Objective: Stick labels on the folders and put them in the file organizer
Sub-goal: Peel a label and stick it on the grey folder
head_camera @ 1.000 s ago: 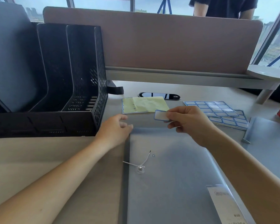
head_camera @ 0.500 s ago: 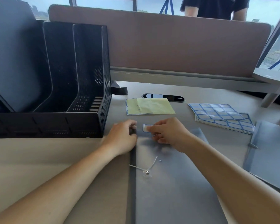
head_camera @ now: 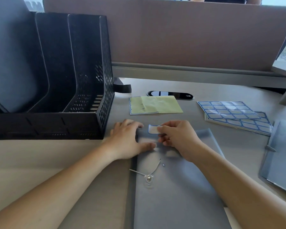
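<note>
One table [head_camera: 221,90] carries everything. At its left stands one black organizer [head_camera: 82,80] with three slots showing; a grey folder leans in the leftmost, and the other two look empty. Two more folders lie flat: one folder [head_camera: 180,195] under both hands, with a string clasp [head_camera: 148,178] on its cover, and a second folder [head_camera: 280,156] at the right edge. Behind, a stack of label sheets [head_camera: 229,111] sits near one used yellow backing sheet [head_camera: 155,104], with a dark oval grommet [head_camera: 170,95] beyond it. The left hand [head_camera: 129,139] lies flat, palm down, pressing the near folder's top-left corner. The right hand [head_camera: 176,139] pinches one blue-bordered label [head_camera: 153,129] between thumb and fingers at the folder's top edge.
</note>
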`<state>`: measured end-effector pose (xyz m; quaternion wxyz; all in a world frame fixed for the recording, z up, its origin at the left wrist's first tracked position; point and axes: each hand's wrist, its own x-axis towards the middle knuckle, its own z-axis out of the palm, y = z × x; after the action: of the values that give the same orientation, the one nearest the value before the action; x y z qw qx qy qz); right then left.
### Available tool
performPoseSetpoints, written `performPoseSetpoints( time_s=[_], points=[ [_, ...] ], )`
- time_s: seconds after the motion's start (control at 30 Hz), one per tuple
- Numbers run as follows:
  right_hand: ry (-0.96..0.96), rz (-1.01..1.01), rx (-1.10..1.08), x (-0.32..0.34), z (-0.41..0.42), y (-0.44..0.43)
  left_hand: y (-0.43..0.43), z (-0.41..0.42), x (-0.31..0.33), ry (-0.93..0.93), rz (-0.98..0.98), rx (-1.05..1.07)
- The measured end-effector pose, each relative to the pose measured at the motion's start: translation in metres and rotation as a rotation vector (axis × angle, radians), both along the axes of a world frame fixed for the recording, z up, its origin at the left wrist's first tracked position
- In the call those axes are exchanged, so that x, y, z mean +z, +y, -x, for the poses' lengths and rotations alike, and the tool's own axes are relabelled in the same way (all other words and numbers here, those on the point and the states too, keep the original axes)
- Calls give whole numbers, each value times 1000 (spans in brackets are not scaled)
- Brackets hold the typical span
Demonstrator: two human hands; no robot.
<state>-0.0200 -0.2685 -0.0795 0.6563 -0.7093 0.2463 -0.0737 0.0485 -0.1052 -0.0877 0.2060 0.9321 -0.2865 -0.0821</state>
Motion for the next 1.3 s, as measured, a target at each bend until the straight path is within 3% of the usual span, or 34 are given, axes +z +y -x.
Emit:
performPoseSetpoints(
  time_s=[0.17,0.33,0.53,0.6,0.73,1.3],
  points=[
    [-3,-11,7,1,-2,3,-7,-12,9,136,36,-16],
    [-9,-50,5,3,-2,1,-4,-15,7,230,420,-13],
    [-38,-1,40,3,1,1,3,-7,5,890,968,125],
    [-52,98,46,2,1,5,5,-6,7,997,1045,106],
    [-91,205,44,-2,0,12,6,-5,10,1057,1054,-18],
    [-141,219,45,1,1,16,4,-5,8,1049,1138,4]
  ],
)
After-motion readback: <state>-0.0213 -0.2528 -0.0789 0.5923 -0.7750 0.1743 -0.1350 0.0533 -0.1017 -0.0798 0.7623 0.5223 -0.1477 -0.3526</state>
